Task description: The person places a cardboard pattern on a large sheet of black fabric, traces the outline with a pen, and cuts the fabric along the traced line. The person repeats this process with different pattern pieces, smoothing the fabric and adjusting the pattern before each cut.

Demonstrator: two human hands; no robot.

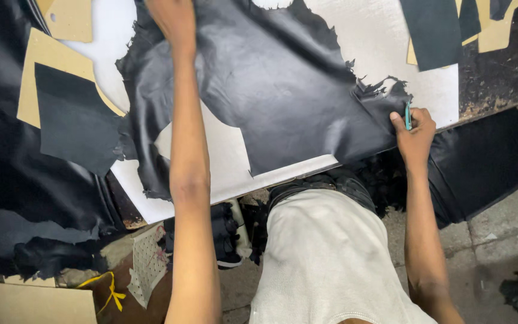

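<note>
While our left hand [175, 21] presses flat on the far edge of the black leather hide [277, 84], our right hand [415, 129], nearer, grips a teal knife [407, 115] at its ragged right edge, the hide stretching leftward across the white counter [223, 174].

No packages, labels, signs, screens.

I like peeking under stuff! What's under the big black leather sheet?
The black leather sheet lies on a white cutting board, which shows through the cut-out gap and around the edges. Whatever sits beneath the leather's middle is covered. The left hand presses it; the right hand holds its edge.
</note>
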